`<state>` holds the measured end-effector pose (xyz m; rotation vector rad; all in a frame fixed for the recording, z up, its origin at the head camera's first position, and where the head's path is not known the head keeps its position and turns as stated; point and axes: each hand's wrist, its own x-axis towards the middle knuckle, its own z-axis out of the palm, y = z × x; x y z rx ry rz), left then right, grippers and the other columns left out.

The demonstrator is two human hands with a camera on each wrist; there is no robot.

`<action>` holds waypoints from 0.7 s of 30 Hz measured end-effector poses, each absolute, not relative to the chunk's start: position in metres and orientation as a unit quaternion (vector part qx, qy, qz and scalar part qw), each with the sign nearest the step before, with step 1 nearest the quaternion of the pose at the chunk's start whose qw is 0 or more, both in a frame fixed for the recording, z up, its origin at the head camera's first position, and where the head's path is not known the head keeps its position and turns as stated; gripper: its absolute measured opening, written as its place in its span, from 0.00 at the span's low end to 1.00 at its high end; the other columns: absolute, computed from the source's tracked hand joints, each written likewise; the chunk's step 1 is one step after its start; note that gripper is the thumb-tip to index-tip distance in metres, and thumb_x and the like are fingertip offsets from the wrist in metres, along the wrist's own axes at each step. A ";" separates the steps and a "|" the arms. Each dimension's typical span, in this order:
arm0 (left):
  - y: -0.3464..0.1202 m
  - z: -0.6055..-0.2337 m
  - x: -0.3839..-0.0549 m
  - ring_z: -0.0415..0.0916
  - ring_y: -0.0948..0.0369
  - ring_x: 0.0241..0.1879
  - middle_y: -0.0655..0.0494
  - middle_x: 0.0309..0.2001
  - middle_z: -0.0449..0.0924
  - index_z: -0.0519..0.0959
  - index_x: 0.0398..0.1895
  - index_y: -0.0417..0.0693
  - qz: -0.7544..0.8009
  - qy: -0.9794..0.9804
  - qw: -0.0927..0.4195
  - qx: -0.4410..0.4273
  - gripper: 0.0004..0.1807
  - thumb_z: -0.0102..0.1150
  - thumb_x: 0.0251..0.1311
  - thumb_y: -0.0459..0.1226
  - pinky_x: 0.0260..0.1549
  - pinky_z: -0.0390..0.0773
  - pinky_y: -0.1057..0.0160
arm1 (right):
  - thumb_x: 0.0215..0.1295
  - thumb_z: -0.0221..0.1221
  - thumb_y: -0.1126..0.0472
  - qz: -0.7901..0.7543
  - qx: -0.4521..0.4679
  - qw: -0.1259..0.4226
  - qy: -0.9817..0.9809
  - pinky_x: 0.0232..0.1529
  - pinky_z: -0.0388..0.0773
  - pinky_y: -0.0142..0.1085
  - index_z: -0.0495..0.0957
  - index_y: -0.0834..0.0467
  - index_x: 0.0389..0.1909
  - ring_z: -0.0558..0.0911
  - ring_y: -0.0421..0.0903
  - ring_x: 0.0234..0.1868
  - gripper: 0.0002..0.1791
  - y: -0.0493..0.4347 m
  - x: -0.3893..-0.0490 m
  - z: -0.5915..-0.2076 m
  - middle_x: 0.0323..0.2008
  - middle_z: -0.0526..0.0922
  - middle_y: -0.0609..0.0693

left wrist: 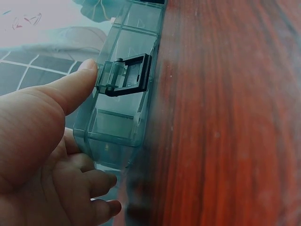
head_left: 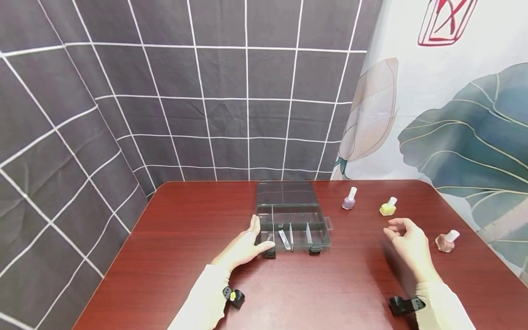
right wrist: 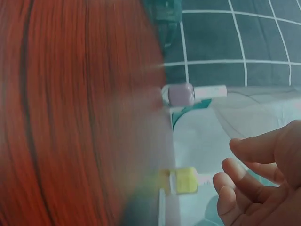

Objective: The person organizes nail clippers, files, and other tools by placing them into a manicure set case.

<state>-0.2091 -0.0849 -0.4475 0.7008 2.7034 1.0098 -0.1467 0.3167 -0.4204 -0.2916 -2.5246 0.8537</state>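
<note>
A clear grey divided plastic box [head_left: 297, 215] lies on the table with its lid raised at the back. My left hand [head_left: 243, 245] holds its front left corner, thumb at the front rim near a black latch [left wrist: 129, 75] and the other fingers along the left side. A silver nail clipper [head_left: 284, 239] lies in a front compartment; a smaller item near my thumb is partly hidden. My right hand [head_left: 408, 245] hovers over the right of the table, fingers loosely bent and holding nothing. It is nearest to the yellow nail polish bottle [head_left: 387, 207] and a pinkish-brown one [head_left: 447, 241].
A lilac nail polish bottle [head_left: 349, 199] stands at the back, right of the box. The reddish-brown table [head_left: 185, 220] backs onto a grey grid curtain [head_left: 222, 114] and a white leaf-print cloth [head_left: 371, 160]. A second black latch [head_left: 315, 250] hangs at the box's front.
</note>
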 end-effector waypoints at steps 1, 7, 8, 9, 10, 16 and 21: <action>-0.085 -0.448 -0.209 0.55 0.48 0.66 0.39 0.72 0.35 0.42 0.71 0.34 0.340 0.906 0.087 0.236 0.51 0.52 0.60 0.57 0.60 0.60 0.53 | 0.57 0.62 0.65 0.306 -0.102 0.224 -0.920 0.25 0.66 0.28 0.77 0.66 0.40 0.69 0.26 0.24 0.12 0.321 -0.146 -0.420 0.32 0.82 0.61; -0.086 -0.447 -0.208 0.54 0.49 0.66 0.40 0.72 0.36 0.42 0.72 0.34 0.338 0.908 0.089 0.231 0.51 0.52 0.60 0.58 0.60 0.59 0.53 | 0.55 0.63 0.67 0.277 -0.085 0.203 -0.935 0.28 0.65 0.35 0.75 0.70 0.39 0.74 0.36 0.24 0.13 0.343 -0.139 -0.417 0.31 0.81 0.65; -0.086 -0.447 -0.208 0.54 0.49 0.66 0.40 0.72 0.36 0.42 0.72 0.34 0.338 0.909 0.089 0.229 0.51 0.52 0.59 0.58 0.60 0.59 0.53 | 0.54 0.63 0.67 0.275 -0.086 0.195 -0.938 0.33 0.66 0.41 0.75 0.71 0.38 0.75 0.40 0.24 0.13 0.347 -0.138 -0.417 0.31 0.80 0.66; -0.087 -0.447 -0.208 0.54 0.49 0.66 0.40 0.72 0.36 0.43 0.71 0.34 0.338 0.908 0.088 0.230 0.51 0.52 0.60 0.58 0.60 0.60 0.53 | 0.54 0.63 0.67 0.271 -0.088 0.188 -0.940 0.37 0.63 0.47 0.74 0.72 0.38 0.77 0.46 0.25 0.13 0.350 -0.138 -0.418 0.31 0.80 0.66; -0.087 -0.447 -0.209 0.54 0.49 0.66 0.40 0.72 0.36 0.42 0.71 0.34 0.338 0.908 0.087 0.231 0.51 0.52 0.60 0.58 0.61 0.59 0.53 | 0.54 0.63 0.67 0.268 -0.089 0.178 -0.942 0.39 0.60 0.52 0.74 0.72 0.37 0.77 0.52 0.27 0.14 0.353 -0.138 -0.419 0.30 0.80 0.67; -0.087 -0.447 -0.208 0.54 0.50 0.66 0.39 0.72 0.36 0.42 0.71 0.33 0.340 0.907 0.090 0.233 0.51 0.52 0.60 0.58 0.60 0.60 0.53 | 0.51 0.63 0.66 0.251 -0.105 0.112 -0.956 0.41 0.56 0.61 0.75 0.75 0.33 0.72 0.68 0.35 0.15 0.368 -0.138 -0.427 0.30 0.78 0.71; -0.087 -0.447 -0.208 0.54 0.50 0.66 0.40 0.72 0.36 0.42 0.72 0.35 0.343 0.906 0.092 0.231 0.51 0.52 0.59 0.58 0.60 0.59 0.53 | 0.50 0.63 0.65 0.231 -0.099 0.074 -0.965 0.37 0.63 0.56 0.74 0.75 0.31 0.73 0.65 0.33 0.15 0.374 -0.141 -0.431 0.28 0.79 0.68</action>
